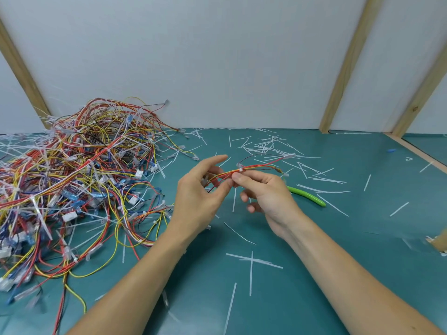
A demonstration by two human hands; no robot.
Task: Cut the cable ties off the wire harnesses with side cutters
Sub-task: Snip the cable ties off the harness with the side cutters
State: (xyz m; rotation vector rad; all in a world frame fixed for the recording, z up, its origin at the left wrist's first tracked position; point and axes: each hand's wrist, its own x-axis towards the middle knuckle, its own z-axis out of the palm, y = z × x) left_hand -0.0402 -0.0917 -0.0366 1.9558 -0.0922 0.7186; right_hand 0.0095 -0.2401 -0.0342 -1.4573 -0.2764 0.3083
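Left of the left hand (197, 197) lies a tangled harness pile (79, 180) of red, yellow and blue wires. Both hands pinch one thin red-and-yellow wire harness (251, 168) held between them, a white cable tie (240, 170) just above the right hand (266, 194). The green-handled side cutters (307, 196) lie just right of that hand.

Workshop bench: green mat (314, 274), wire harness heap (79, 180), wooden-framed partition (348, 66).
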